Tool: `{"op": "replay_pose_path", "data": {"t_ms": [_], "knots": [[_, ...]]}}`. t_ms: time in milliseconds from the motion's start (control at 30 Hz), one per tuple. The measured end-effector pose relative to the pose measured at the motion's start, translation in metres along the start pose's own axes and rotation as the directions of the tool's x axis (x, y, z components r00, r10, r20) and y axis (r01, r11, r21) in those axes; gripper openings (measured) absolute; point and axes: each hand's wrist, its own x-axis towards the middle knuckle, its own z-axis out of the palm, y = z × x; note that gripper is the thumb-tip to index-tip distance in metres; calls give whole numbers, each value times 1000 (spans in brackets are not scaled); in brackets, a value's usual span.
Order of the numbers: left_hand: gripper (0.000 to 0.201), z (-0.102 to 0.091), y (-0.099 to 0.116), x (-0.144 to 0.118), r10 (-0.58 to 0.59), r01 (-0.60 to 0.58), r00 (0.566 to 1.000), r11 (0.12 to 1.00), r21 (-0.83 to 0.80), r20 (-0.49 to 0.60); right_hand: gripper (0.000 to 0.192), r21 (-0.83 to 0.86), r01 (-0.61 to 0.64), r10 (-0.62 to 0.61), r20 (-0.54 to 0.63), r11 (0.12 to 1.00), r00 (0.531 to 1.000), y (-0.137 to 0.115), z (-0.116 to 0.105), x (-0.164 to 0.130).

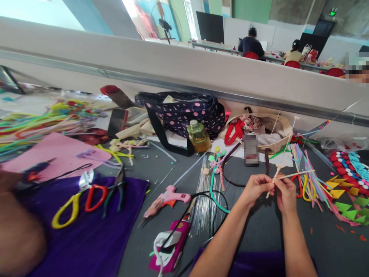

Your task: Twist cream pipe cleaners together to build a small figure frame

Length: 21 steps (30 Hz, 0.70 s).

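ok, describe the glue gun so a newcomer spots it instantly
Start at the dark polka-dot bag against the back wall, then come down past the bottle onto the grey table. The glue gun lies there beside the purple cloth, left of both hands. It alone is pale pink, trailing a black cord.

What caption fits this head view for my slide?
Left hand and right hand pinch a cream pipe cleaner above the dark table, pink glue gun nearby.
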Motion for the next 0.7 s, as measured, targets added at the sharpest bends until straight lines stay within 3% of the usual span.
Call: {"op": "replay_pose_path", "data": {"t_ms": [100,200,400,533,700], "knots": [[39,1,-3,2,-24,24,1000,1000,-10,15,12,-46,37,-37,-8,998,999,0,-1,0],[39,3,-8,4,26,-26,999,999,26,-36,11,-192,155,-163,-28,969,986,-1,-2,1],[29,8,-11,6,133,-102,983,968,228,-125,13,-384,258,-288,-22,887,957,0,-3,2],[26,6,-8,5,178,-124,969,950,287,-172,14,-369,243,-268,-16,897,963,3,-2,2],[34,5,-7,5,98,-69,982,982,175,-164,11,-260,204,-217,-24,944,976,4,-2,2]]}}
